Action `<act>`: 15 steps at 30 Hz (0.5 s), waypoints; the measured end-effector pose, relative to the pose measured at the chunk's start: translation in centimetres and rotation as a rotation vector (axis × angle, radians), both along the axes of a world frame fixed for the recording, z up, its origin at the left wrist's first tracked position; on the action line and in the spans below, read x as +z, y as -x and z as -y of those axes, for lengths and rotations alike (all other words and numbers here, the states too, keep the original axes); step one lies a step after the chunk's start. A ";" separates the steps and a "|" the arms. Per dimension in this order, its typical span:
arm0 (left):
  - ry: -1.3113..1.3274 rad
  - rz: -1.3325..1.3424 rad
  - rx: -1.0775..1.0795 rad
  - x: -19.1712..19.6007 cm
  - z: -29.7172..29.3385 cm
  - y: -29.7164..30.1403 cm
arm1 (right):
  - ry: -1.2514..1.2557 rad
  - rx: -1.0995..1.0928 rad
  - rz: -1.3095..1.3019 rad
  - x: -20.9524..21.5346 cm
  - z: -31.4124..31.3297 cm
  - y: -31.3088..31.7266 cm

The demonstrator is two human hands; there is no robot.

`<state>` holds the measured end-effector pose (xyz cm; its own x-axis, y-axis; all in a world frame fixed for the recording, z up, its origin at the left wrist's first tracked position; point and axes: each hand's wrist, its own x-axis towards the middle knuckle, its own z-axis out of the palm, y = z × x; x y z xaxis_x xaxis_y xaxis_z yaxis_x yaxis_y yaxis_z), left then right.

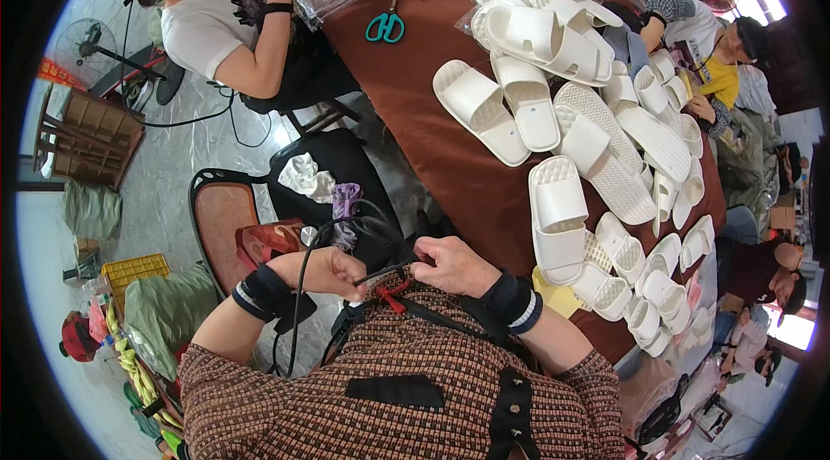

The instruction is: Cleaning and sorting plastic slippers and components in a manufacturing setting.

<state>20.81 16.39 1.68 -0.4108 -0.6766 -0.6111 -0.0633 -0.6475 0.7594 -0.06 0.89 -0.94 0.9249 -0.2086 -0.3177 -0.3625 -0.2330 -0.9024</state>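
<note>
In front of my waist, my left hand [333, 274] and my right hand [454, 265] pinch a thin black cord [383, 271], with a short stretch of it between them. The cord loops up over the chair seat and hangs down beside my left wrist. Both wrists wear dark bands with a pale stripe. A small red bow [392, 297] lies on my checked top just below the cord. To the right of my right hand, a white slipper [557, 222] lies at the near edge of the brown-covered table [389, 84].
Many more white slippers [549, 32] are heaped on the table. Teal-handled scissors [385, 26] lie at its far left. A black chair [229, 218] at my left bears cloths and a red bag [266, 241]. A co-worker [216, 19] sits far left; other people are at the right.
</note>
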 end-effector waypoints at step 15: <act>-0.423 0.208 0.222 -10.2 -7.4 -6.6 | -0.115 0.018 0.094 -0.5 -0.1 0.6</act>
